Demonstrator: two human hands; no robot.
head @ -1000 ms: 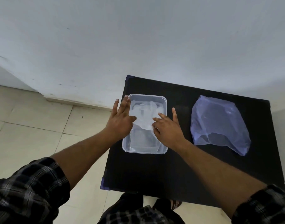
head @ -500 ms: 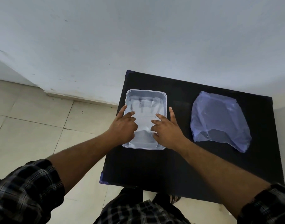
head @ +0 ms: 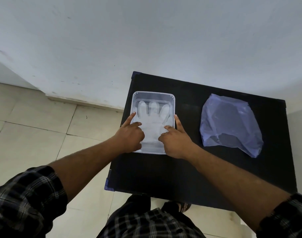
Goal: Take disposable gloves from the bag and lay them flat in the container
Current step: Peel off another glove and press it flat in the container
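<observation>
A black table [head: 189, 169] is being shown at centre right of the frame, below a white wall [head: 146, 40]. At its right, a bluish plastic bag [head: 230, 124] is lying slack. At centre, a clear container [head: 153, 95] is holding a translucent glove [head: 152, 117], spread flat, fingers toward the wall. The left hand [head: 131, 136] and right hand [head: 176, 140] are being pressed onto the glove's lower part, index fingers extended along the container's sides, remaining fingers curled.

Crumpled glove [head: 152, 124] got smoothed flat in container [head: 170, 97]; both hands [head: 129, 136] [head: 176, 140] slid back to its near end, forefingers along rims.
</observation>
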